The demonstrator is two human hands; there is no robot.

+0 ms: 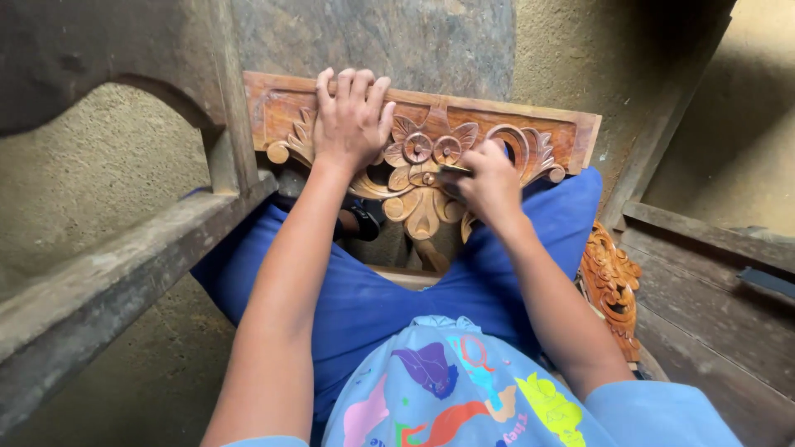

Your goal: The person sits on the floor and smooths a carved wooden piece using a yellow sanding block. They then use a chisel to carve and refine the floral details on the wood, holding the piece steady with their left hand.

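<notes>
A carved wooden panel [431, 136] with flower and scroll shapes rests across my knees, its long edge leaning against a stone slab. My left hand [351, 116] lies flat over its upper left part, fingers hooked over the top rim. My right hand [490, 180] is closed on a small folded piece of sandpaper [454, 169] pressed against the carving just right of the central flower. Blue trousers [373, 298] cover my legs under the panel.
Another carved wooden piece [611, 281] lies by my right thigh. A rough wooden beam [116, 273] runs along the left. Wooden planks [712, 281] sit on the right. A grey stone slab [389, 41] stands behind the panel on a dusty floor.
</notes>
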